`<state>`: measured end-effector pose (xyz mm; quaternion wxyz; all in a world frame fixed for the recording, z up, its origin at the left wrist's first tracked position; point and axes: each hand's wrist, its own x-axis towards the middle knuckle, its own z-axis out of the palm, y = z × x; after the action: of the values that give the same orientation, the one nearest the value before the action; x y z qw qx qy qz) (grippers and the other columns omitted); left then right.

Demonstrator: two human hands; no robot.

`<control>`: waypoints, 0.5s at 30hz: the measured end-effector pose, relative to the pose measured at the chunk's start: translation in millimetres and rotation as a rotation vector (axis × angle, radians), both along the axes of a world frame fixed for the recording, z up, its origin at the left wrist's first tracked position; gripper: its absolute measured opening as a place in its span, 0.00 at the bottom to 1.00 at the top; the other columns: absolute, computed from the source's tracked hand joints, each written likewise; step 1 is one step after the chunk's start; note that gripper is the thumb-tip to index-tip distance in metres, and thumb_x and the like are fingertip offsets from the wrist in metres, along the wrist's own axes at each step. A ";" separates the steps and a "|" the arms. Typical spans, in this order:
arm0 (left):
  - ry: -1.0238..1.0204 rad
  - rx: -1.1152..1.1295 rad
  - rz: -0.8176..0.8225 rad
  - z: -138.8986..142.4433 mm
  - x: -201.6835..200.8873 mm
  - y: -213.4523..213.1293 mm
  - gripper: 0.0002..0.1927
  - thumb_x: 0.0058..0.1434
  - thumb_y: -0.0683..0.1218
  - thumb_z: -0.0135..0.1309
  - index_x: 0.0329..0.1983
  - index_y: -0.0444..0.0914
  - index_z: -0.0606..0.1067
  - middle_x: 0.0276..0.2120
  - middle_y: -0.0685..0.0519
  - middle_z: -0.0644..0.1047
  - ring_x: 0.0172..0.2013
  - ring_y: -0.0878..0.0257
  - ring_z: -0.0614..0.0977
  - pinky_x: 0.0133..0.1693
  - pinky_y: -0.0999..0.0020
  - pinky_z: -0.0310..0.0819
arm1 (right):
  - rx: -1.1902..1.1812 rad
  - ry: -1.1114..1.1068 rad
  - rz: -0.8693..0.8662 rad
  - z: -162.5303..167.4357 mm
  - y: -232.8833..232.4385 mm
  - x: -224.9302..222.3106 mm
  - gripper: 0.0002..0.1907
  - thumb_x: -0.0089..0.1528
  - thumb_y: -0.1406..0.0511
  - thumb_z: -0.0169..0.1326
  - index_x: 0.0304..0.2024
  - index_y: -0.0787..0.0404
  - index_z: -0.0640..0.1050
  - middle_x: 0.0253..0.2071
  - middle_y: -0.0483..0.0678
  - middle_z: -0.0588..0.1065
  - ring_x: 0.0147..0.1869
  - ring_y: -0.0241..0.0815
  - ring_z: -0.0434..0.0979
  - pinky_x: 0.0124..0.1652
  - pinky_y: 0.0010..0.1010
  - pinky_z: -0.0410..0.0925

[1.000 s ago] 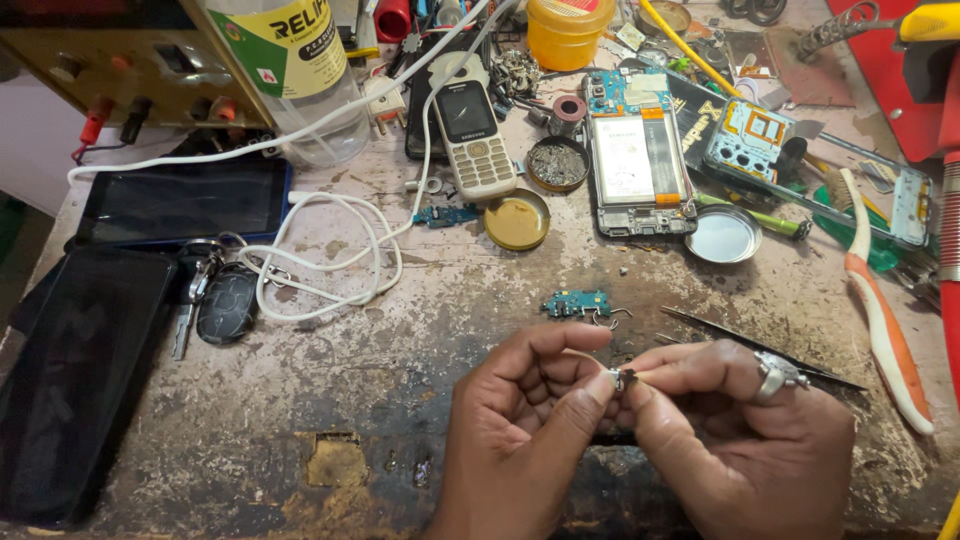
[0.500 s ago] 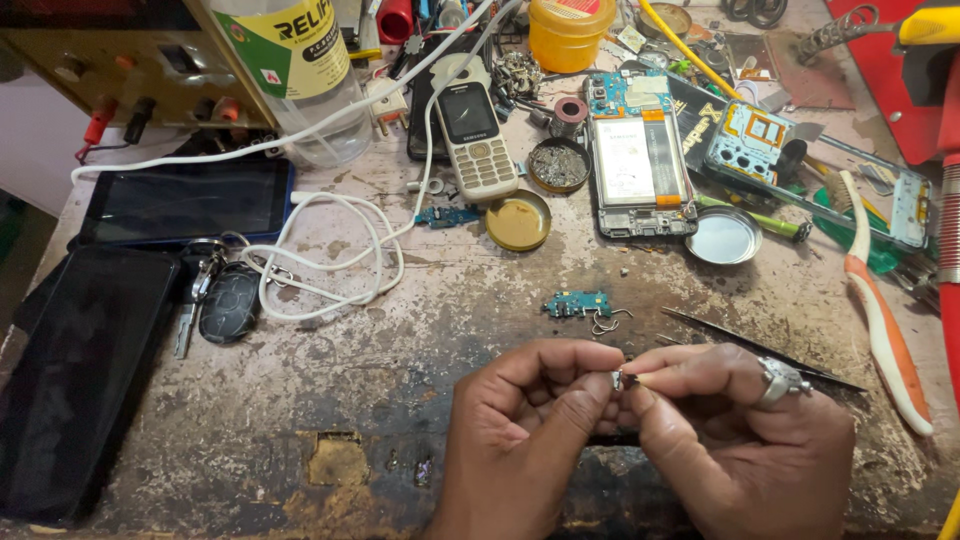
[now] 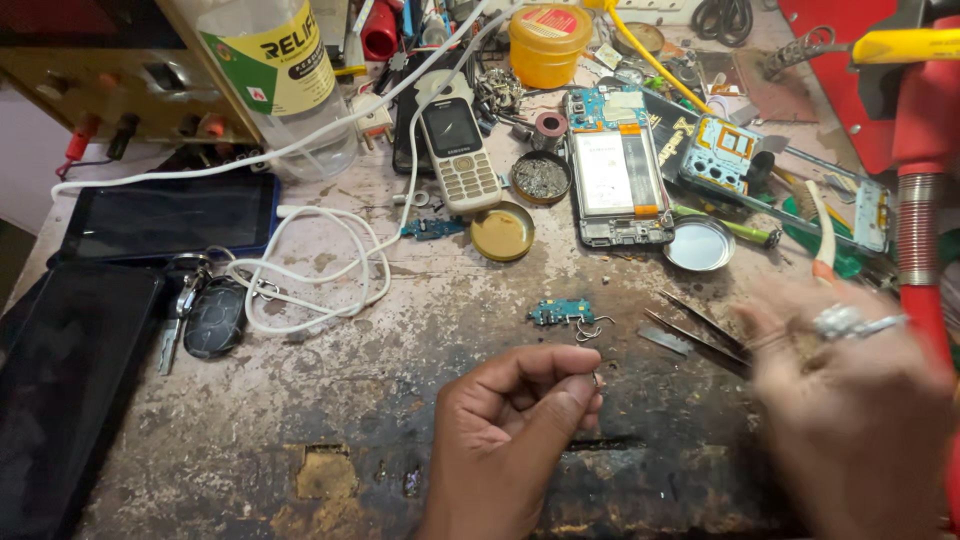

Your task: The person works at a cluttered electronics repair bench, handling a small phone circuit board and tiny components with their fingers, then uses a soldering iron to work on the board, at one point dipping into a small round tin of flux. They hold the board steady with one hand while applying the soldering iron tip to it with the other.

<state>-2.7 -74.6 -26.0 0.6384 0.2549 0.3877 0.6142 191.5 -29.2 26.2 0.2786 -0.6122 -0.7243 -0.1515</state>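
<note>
My left hand (image 3: 515, 420) is low in the middle of the worn bench, thumb and forefinger pinched on a tiny metal part (image 3: 597, 379). My right hand (image 3: 850, 400), blurred and wearing a ring, is at the right with fingers spread, close to a pair of tweezers (image 3: 700, 335) lying on the bench; whether it touches them I cannot tell. A small green circuit board (image 3: 562, 312) with a bent wire lies just beyond my left hand.
An opened smartphone (image 3: 615, 175), a keypad phone (image 3: 458, 150), two round tins (image 3: 502, 230), a white cable (image 3: 320, 270), a key fob (image 3: 213, 318), dark tablets (image 3: 165, 212) at left, a plastic bottle (image 3: 285, 80) and a red tool stand (image 3: 915, 220) at right crowd the bench.
My right hand has let go of the tiny part and pulled away to the right, toward the tweezers. My left hand still pinches the part in about the same place.
</note>
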 end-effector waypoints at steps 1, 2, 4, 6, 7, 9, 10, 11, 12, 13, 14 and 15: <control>-0.011 0.030 0.001 0.2 -0.7 -0.2 0.09 0.61 0.35 0.58 0.45 0.28 0.81 0.34 0.48 0.83 0.34 0.66 0.83 0.40 0.71 0.82 | 0.017 -0.045 -0.035 3.9 6.2 9.4 0.11 0.68 0.63 0.62 0.49 0.63 0.83 0.45 0.59 0.80 0.49 0.55 0.82 0.46 0.41 0.74; -0.021 0.062 -0.001 0.5 -1.1 0.5 0.09 0.62 0.35 0.58 0.45 0.28 0.81 0.34 0.48 0.83 0.34 0.66 0.83 0.40 0.70 0.81 | -0.038 -0.092 -0.088 6.1 15.2 17.9 0.13 0.68 0.64 0.61 0.52 0.65 0.82 0.44 0.60 0.80 0.44 0.55 0.81 0.44 0.42 0.74; -0.029 0.095 -0.002 1.7 -0.7 1.5 0.10 0.62 0.35 0.58 0.46 0.28 0.80 0.34 0.48 0.82 0.35 0.65 0.83 0.39 0.70 0.82 | -0.141 -0.198 -0.207 4.7 28.9 29.1 0.17 0.66 0.65 0.61 0.56 0.65 0.81 0.40 0.59 0.80 0.37 0.55 0.80 0.40 0.43 0.74; -0.017 0.086 0.011 3.6 -2.1 -0.1 0.11 0.61 0.34 0.58 0.47 0.30 0.79 0.34 0.48 0.82 0.35 0.65 0.84 0.39 0.69 0.83 | -0.248 -0.310 -0.324 0.3 36.2 34.1 0.22 0.62 0.64 0.62 0.59 0.64 0.80 0.37 0.58 0.81 0.33 0.54 0.81 0.36 0.43 0.74; -0.011 0.096 0.021 4.4 -1.9 -0.8 0.11 0.61 0.34 0.58 0.47 0.30 0.78 0.35 0.48 0.82 0.36 0.65 0.84 0.39 0.69 0.83 | -0.213 -0.207 -0.292 -1.9 34.8 35.5 0.20 0.67 0.65 0.58 0.61 0.62 0.80 0.38 0.59 0.80 0.35 0.54 0.81 0.39 0.43 0.74; 0.006 0.120 0.038 5.8 -2.0 -1.6 0.12 0.61 0.34 0.57 0.48 0.30 0.78 0.36 0.49 0.82 0.37 0.66 0.84 0.41 0.70 0.83 | -0.162 0.023 -0.208 -5.8 23.4 37.8 0.18 0.72 0.65 0.53 0.63 0.60 0.79 0.41 0.59 0.79 0.39 0.52 0.81 0.42 0.42 0.74; 0.006 0.110 0.050 6.1 -0.5 -1.7 0.12 0.61 0.34 0.58 0.48 0.30 0.78 0.35 0.49 0.82 0.37 0.66 0.84 0.41 0.70 0.83 | -0.144 0.148 -0.153 -8.0 15.6 39.2 0.18 0.73 0.64 0.51 0.65 0.59 0.78 0.43 0.59 0.79 0.40 0.51 0.81 0.43 0.41 0.74; 0.009 0.101 0.065 6.3 0.9 -1.3 0.12 0.60 0.34 0.58 0.48 0.30 0.78 0.35 0.49 0.81 0.37 0.66 0.84 0.42 0.70 0.83 | -0.143 0.294 -0.069 -11.2 4.1 40.8 0.20 0.71 0.62 0.52 0.65 0.58 0.76 0.45 0.58 0.79 0.40 0.51 0.80 0.42 0.41 0.73; 0.013 0.088 0.083 6.2 0.9 -1.8 0.12 0.60 0.34 0.59 0.47 0.30 0.78 0.35 0.49 0.81 0.36 0.66 0.83 0.42 0.70 0.83 | -0.148 0.443 0.018 -16.7 -6.9 41.8 0.23 0.68 0.59 0.53 0.65 0.58 0.75 0.46 0.56 0.78 0.40 0.50 0.79 0.41 0.40 0.73; 0.012 0.074 0.084 6.0 0.5 -2.8 0.12 0.60 0.34 0.59 0.47 0.30 0.78 0.35 0.50 0.81 0.36 0.66 0.83 0.42 0.70 0.83 | -0.153 0.418 0.094 -24.1 -16.6 42.6 0.23 0.66 0.61 0.54 0.64 0.58 0.75 0.46 0.55 0.78 0.41 0.48 0.80 0.42 0.37 0.73; 0.010 0.065 0.081 5.7 0.8 -2.4 0.12 0.60 0.34 0.59 0.47 0.31 0.78 0.35 0.50 0.81 0.36 0.66 0.83 0.42 0.70 0.83 | -0.152 0.391 0.167 -33.3 -25.2 43.9 0.23 0.64 0.62 0.56 0.62 0.58 0.75 0.46 0.53 0.79 0.43 0.45 0.80 0.44 0.35 0.74; 0.005 0.059 0.078 5.2 1.3 -1.2 0.12 0.60 0.35 0.59 0.47 0.31 0.78 0.35 0.50 0.81 0.36 0.66 0.83 0.42 0.70 0.83 | -0.149 0.362 0.240 -43.2 -32.1 45.5 0.23 0.62 0.63 0.57 0.61 0.58 0.76 0.46 0.52 0.79 0.44 0.43 0.81 0.45 0.32 0.74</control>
<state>-1.4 -75.9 -20.8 0.6052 0.2599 0.3806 0.6491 237.0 -61.3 -17.0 0.3741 -0.5576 -0.7394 0.0489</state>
